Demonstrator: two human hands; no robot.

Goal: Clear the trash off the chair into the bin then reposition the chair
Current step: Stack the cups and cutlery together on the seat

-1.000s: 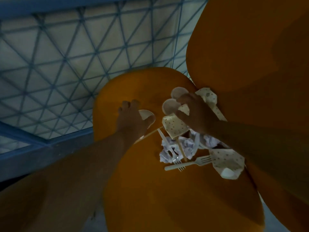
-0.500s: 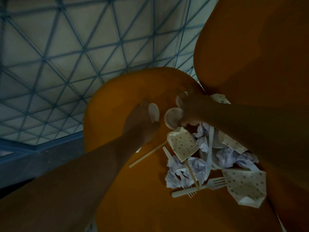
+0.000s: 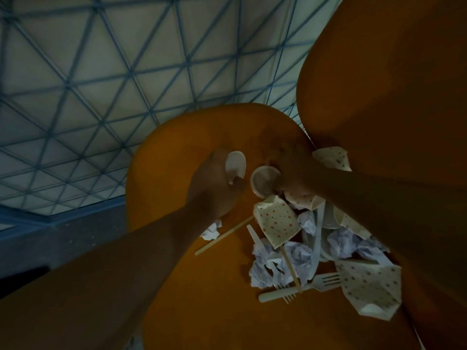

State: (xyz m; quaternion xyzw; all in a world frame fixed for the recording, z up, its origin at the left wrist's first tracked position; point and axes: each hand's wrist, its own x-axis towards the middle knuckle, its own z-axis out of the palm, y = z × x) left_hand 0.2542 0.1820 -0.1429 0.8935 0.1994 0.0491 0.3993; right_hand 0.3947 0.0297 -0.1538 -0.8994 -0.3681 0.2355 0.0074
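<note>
An orange chair seat [image 3: 192,299] fills the lower middle, its backrest [image 3: 391,97] rising at the right. Trash lies heaped on the seat: dotted paper cups [image 3: 276,221], crumpled paper balls [image 3: 275,266], plastic forks [image 3: 298,290], wooden stir sticks [image 3: 225,234]. My left hand [image 3: 212,188] grips a small white lid [image 3: 235,166] at the far part of the seat. My right hand [image 3: 295,173] holds another round lid [image 3: 264,184] just beside it, at the top of the heap. No bin shows.
A floor with a blue triangular line pattern [image 3: 101,97] stretches behind and left of the chair. A dark strip of floor [image 3: 63,241] runs along the lower left.
Both hands have closed on small round lids and drawn together. The view has dropped closer to the seat, so the heap sits lower in the picture.
</note>
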